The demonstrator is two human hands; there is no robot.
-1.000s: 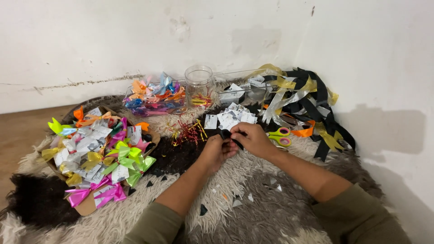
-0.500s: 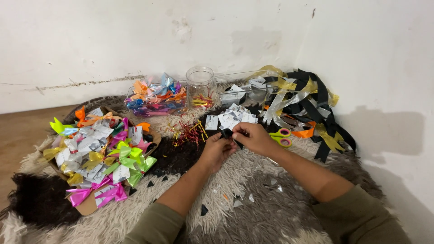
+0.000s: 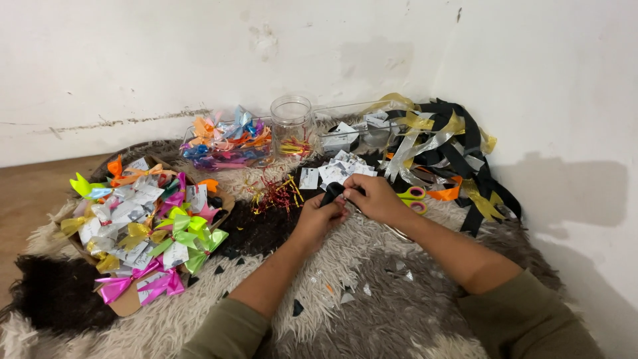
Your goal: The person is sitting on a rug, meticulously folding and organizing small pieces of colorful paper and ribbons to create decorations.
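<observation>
On the shaggy rug (image 3: 372, 312), both hands now sit slightly lower; the left hand (image 3: 319, 216) and right hand (image 3: 375, 198) pinch the black ribbon piece (image 3: 331, 193), folding continues.

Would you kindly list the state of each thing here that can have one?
Black ribbon piece: pinched between both hands.
Left hand: closed on it.
Right hand: closed on it.
Glass jar: upright, lidless.
Scissors: lying flat on the rug.
Bows: tied, piled on cardboard.
</observation>
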